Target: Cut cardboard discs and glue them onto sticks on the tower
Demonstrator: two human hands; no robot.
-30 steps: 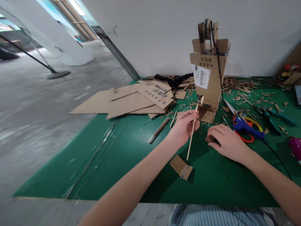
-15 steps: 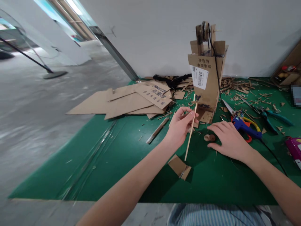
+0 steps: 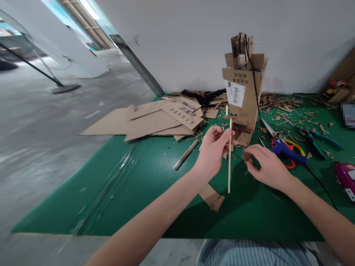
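My left hand (image 3: pixel 213 150) pinches a thin wooden stick (image 3: pixel 229 166) and holds it almost upright above the green mat (image 3: pixel 133 184); a small cardboard piece (image 3: pixel 230 117) sits near the stick's top end. My right hand (image 3: pixel 264 165) is just right of it, fingers pinched on a small round cardboard disc (image 3: pixel 246 156) at mat level. Behind both hands stands a tall cardboard tower (image 3: pixel 245 88) with a wheel and a black cord at its top.
Flat cardboard sheets (image 3: pixel 155 120) lie at the back left. A folded cardboard scrap (image 3: pixel 213 197) lies under my left wrist, a metal rod (image 3: pixel 185 154) to its left. Scissors (image 3: pixel 279 142), a blue glue gun (image 3: pixel 288 153) and green pliers (image 3: pixel 318 138) lie right among several cardboard scraps.
My left hand has turned the stick from a slant to nearly upright and lifted it a little. My right hand's fingers have closed on a small disc that lay on the mat.
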